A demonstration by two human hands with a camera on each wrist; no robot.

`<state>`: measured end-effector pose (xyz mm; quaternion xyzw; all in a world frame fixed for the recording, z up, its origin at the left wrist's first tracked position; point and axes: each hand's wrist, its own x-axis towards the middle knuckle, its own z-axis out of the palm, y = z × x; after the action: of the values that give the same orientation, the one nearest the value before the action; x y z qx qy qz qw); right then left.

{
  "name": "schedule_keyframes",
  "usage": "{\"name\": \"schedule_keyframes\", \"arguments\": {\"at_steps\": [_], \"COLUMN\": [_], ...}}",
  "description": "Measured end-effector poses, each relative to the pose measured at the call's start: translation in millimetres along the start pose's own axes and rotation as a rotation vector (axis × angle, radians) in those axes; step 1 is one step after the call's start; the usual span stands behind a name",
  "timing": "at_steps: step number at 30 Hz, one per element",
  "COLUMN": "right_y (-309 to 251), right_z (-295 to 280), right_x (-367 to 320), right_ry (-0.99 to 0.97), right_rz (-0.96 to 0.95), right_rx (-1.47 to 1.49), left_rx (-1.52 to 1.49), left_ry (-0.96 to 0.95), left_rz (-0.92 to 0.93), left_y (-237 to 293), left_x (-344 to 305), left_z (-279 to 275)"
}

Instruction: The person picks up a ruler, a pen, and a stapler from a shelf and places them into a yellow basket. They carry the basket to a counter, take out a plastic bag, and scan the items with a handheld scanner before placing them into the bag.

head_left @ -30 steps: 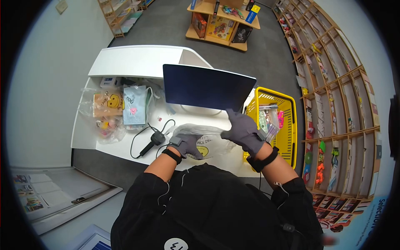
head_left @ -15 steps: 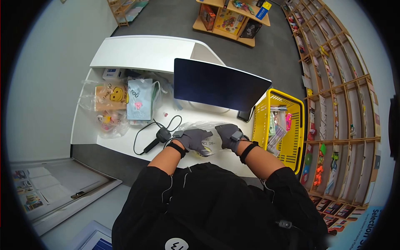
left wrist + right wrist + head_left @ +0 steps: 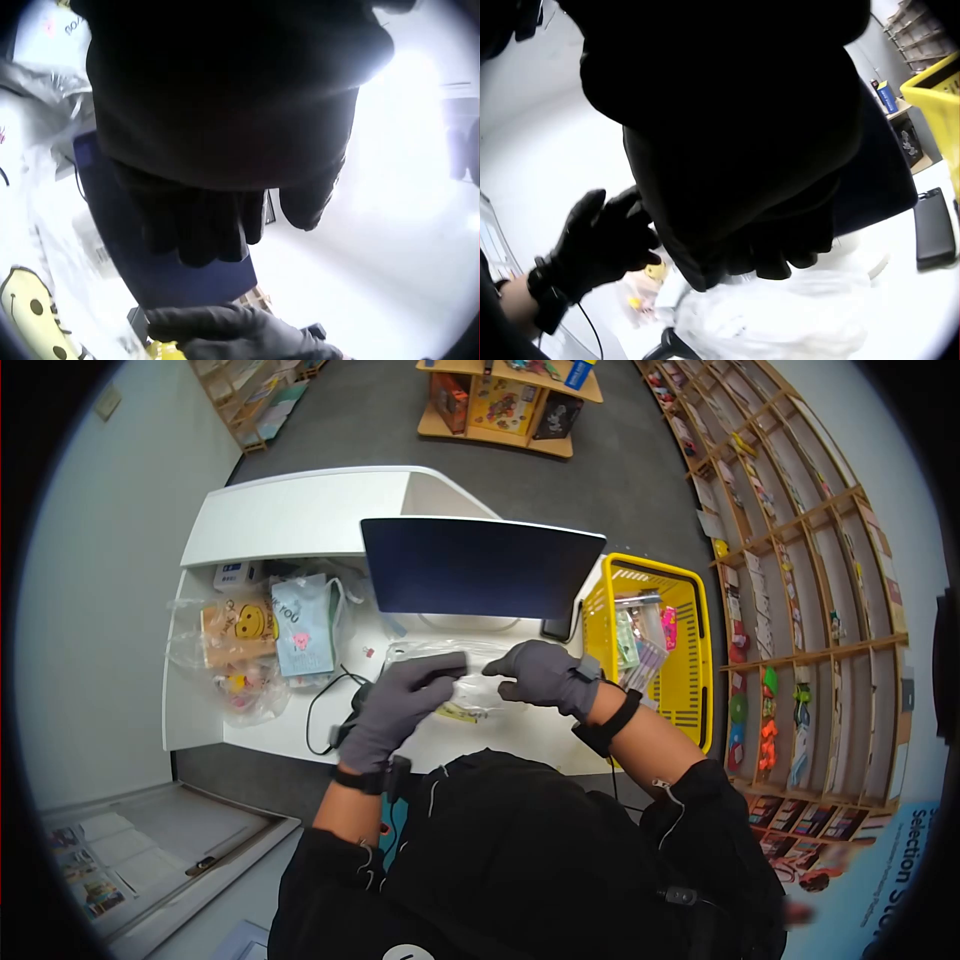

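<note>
A clear plastic bag (image 3: 480, 710) with a yellow smiley print lies on the white counter below the monitor (image 3: 480, 568). My gloved left hand (image 3: 400, 705) is raised over the bag's left side, its fingers fairly straight and pointing right. Facing it, my gloved right hand (image 3: 545, 675) hovers above the bag's right side, fingers bent loosely. Nothing shows between the fingers of either hand. In the right wrist view the bag (image 3: 780, 315) spreads crumpled beneath the right hand's fingertips. The smiley print (image 3: 34, 315) shows at lower left in the left wrist view.
To the right stands a yellow basket (image 3: 695, 640) holding several packaged items. A black phone-like device (image 3: 934, 229) sits beside it. Filled smiley bags (image 3: 235, 635) are on the left, with a black cabled device (image 3: 357, 700) partly behind my left hand.
Both hands were down at the bag, close together. Now they are lifted off it, the left moved back to the left with its fingers straightened. The head view has shifted too.
</note>
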<state>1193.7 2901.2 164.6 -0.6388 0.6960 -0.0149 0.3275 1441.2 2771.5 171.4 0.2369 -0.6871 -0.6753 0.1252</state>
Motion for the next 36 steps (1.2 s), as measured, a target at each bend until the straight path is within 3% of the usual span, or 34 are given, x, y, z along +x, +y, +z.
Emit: {"name": "schedule_keyframes", "arguments": {"at_steps": [3,5,9,11,15,17,19,22,23,25,26,27,28,30,32,33,36], "right_y": [-4,3,44,76,87,40,29,2,4,11,23,33,32,39,43,51,68], "right_z": [-37,-54,-76,-72,-60,-67,-38,1,25,66,96,127,135,137,128,137,165], "right_x": [-51,-85,-155,-175,-184,-166,-127,-53,-22,31,51,68,75,73,60,60,63], "right_ry": [0.156,0.244,0.482,0.711,0.739,0.568,0.573,0.44,0.4,0.131,0.129,0.055,-0.019,-0.109,-0.288,-0.294,0.293], "right_rz": [-0.106,-0.119,0.014,0.252,0.264,0.148,-0.091,-0.082,-0.09,-0.075,-0.073,0.026,0.125,0.149,0.19,0.189,0.141], "right_rx": [0.241,0.371,0.548,0.65,0.776,0.512,0.425,0.119,0.068,-0.123,-0.121,-0.151,-0.182,-0.229,-0.328,-0.326,-0.302], "left_rx": [-0.046,-0.059,0.323,0.405,0.669,0.9,1.039,1.132,1.13,1.083,1.057,1.056,1.053,1.033,1.046,1.06,0.984], "left_ry": [0.302,0.564,0.693,0.596,0.243,0.024,-0.127,-0.273,-0.276,-0.34,-0.371,-0.374,-0.281,-0.09,-0.145,-0.198,-0.249], "left_rz": [-0.069,-0.016,-0.032,0.04,0.352,0.088,0.129,0.118,0.117,-0.092,-0.196,-0.196,-0.053,0.23,0.146,0.063,-0.062], "left_y": [4,-15,-40,-34,-18,-72,-116,-125,-128,-133,-137,-150,-172,-207,-206,-201,-185], "left_x": [-25,-34,-49,-35,27,67,72,61,59,58,56,50,42,32,28,25,23], "left_z": [-32,-57,-67,-42,12,23,34,54,60,69,69,66,63,53,40,34,27]}}
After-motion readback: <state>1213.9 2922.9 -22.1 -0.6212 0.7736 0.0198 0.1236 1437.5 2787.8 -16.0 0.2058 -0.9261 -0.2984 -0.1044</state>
